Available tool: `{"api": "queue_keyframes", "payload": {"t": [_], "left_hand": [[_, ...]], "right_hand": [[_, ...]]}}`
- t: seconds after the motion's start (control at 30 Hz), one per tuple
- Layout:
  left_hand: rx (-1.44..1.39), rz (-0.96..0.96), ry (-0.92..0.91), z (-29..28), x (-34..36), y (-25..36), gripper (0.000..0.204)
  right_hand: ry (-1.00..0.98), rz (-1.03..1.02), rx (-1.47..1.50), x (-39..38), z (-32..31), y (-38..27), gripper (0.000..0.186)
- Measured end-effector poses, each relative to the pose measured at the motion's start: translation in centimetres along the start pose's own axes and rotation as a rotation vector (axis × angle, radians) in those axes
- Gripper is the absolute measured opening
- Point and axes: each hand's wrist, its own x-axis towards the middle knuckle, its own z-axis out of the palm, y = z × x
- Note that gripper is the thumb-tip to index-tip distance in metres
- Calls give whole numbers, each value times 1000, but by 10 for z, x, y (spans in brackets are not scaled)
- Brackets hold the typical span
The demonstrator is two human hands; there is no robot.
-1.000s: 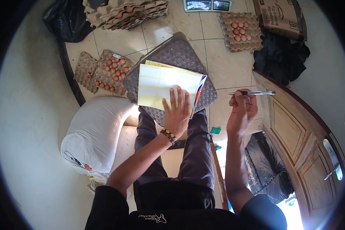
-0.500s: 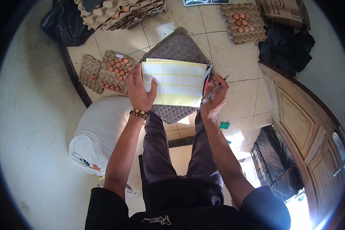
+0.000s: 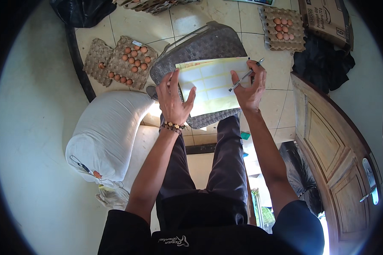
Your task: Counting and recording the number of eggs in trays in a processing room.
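Observation:
A stack of white label sheets with pale yellow borders point(image 3: 215, 87) rests at a slant on a dark woven-pattern plastic stool point(image 3: 215, 42) in front of my legs. Along its left edge lies my left hand point(image 3: 173, 97), a beaded bracelet at the wrist, fingers and thumb spread. My right hand point(image 3: 252, 90) is at the right edge of the sheets. A slim pen point(image 3: 241, 81) is held across its fingers, slanting over the sheets' edge.
Left of the stool, egg trays point(image 3: 127, 53) hold brown eggs beside a stuffed white sack point(image 3: 108, 123). Another egg tray point(image 3: 273, 40) sits far right, near a cardboard box point(image 3: 325, 21) and black plastic point(image 3: 323, 63). A wooden door point(image 3: 327, 131) stands at the right.
The sheets have shifted to the right and tilted on the stool. Both hands have moved right with them; my left fingers have spread, and the pen stays in my right hand.

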Motion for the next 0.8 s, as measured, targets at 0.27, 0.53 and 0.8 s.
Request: {"api": "queue_keyframes", "payload": {"t": [0.27,0.53,0.8], "left_hand": [[45,369,-45,3,49,-32,49],[-51,513,-129,4,67,-42,45],[-18,486,-148,6,61,-52,44]], "right_hand": [[125,50,-65,-5,-3,-23,39],[192,-219,-23,6,26,-23,18],[-56,397,719,13,27,-64,49]]}}
